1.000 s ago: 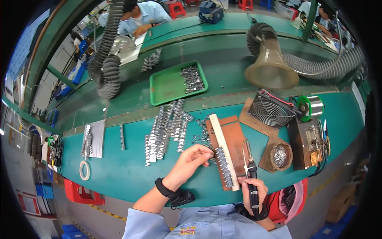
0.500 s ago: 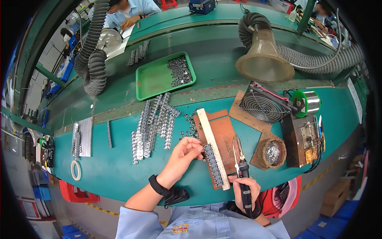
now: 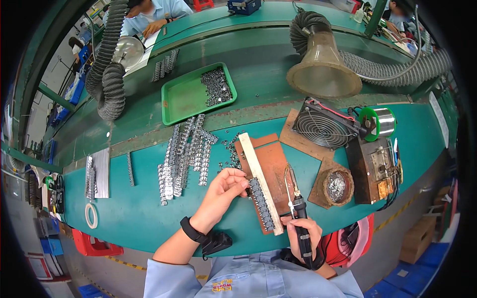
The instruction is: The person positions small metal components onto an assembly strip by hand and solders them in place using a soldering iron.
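My right hand (image 3: pixel 304 237) is wrapped round the black handle of a soldering iron (image 3: pixel 300 211). The iron's metal tip points away from me, over a reddish-brown board (image 3: pixel 274 158), with a thin guide tube alongside. A pale wooden bar (image 3: pixel 257 171) lies along the board's left part. Against the bar's left side sits a row of small dark components (image 3: pixel 260 204). My left hand (image 3: pixel 222 194) is closed in a pinch at the far end of this row; whatever its fingertips hold is too small to make out. Loose small parts (image 3: pixel 229 154) are scattered beyond that hand.
Metal component strips (image 3: pixel 181 154) lie left of the board, below a green tray (image 3: pixel 171 102) of small parts. To the right are a fan (image 3: pixel 323 130), a solder spool (image 3: pixel 385 123), a bowl of silvery scraps (image 3: pixel 338 186) and a soldering station (image 3: pixel 370 169). A fume hood (image 3: pixel 325 74) hangs behind.
The whole view has shifted slightly, so the bench appears a little further left and up. Both hands keep nearly the same places relative to the board.
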### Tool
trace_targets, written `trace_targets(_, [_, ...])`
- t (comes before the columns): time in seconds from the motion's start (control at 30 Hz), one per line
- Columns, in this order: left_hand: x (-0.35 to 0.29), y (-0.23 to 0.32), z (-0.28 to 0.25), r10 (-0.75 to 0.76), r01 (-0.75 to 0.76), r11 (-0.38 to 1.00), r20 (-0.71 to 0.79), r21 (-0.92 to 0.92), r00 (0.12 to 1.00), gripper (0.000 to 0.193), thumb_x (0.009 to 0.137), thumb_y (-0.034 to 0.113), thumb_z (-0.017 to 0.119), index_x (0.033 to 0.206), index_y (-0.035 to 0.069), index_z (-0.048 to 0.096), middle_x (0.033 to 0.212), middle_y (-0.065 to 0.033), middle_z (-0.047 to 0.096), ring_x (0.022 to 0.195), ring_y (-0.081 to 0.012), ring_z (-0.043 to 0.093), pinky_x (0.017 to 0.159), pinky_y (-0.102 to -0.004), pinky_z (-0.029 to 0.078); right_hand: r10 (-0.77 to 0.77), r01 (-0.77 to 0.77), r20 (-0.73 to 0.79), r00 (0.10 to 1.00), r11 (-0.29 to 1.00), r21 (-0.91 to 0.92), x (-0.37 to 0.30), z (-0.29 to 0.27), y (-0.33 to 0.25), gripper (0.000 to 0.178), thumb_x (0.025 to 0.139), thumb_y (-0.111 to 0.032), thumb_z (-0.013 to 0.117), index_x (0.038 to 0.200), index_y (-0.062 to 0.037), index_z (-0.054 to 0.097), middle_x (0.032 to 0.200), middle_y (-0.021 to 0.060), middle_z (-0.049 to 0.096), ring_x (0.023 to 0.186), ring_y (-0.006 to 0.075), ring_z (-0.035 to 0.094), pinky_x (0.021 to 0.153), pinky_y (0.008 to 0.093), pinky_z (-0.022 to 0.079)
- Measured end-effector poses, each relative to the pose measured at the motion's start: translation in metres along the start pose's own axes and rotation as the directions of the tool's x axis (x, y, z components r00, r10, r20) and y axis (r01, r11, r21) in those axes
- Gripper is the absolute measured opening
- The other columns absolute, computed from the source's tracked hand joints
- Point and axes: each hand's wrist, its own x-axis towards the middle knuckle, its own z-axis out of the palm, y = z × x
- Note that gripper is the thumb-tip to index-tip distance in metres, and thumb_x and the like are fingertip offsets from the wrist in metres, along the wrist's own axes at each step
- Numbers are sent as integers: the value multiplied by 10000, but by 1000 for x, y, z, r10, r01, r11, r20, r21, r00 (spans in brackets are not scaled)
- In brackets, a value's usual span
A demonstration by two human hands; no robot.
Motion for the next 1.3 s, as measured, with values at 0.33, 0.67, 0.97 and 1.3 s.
trace_targets(0.33, [1, 3, -5, -119, 106, 986, 94, 131, 988, 109, 879, 129, 509, 924, 31, 521, 794, -39, 579, 669, -97, 515, 635, -203, 415, -4, 4, 11, 1000, 1000, -22, 1, -1, 0, 209, 749, 84, 559, 907, -18, 469, 786, 155, 641, 722, 237, 640, 654, 304, 493])
trace_targets(0.67, [0, 7, -6, -138, 125, 982, 84, 142, 987, 123, 889, 155, 499, 890, 39, 539, 783, -31, 577, 656, -86, 506, 632, -200, 411, 330, -236, -166, 929, 876, 420, 12, -16, -31, 333, 742, 52, 611, 1021, 10, 434, 969, 196, 605, 856, 261, 630, 735, 341, 494])
trace_targets(0.97, [5, 10, -11, -182, 168, 980, 140, 108, 973, 131, 884, 166, 512, 885, 38, 541, 779, -14, 566, 681, -81, 516, 659, -201, 419, 298, -308, 84, 951, 881, 360, 23, -25, -16, 431, 700, 8, 669, 1074, 19, 455, 965, 176, 597, 875, 267, 607, 722, 343, 485])
trace_targets(1.3, [7, 11, -12, -209, 194, 974, 133, 118, 969, 127, 882, 163, 517, 864, 40, 543, 756, -4, 562, 677, -78, 517, 660, -202, 421, 31, -38, 107, 994, 997, 63, 32, -22, -5, 448, 621, -61, 726, 1020, 33, 546, 828, 140, 609, 714, 256, 587, 655, 326, 469])
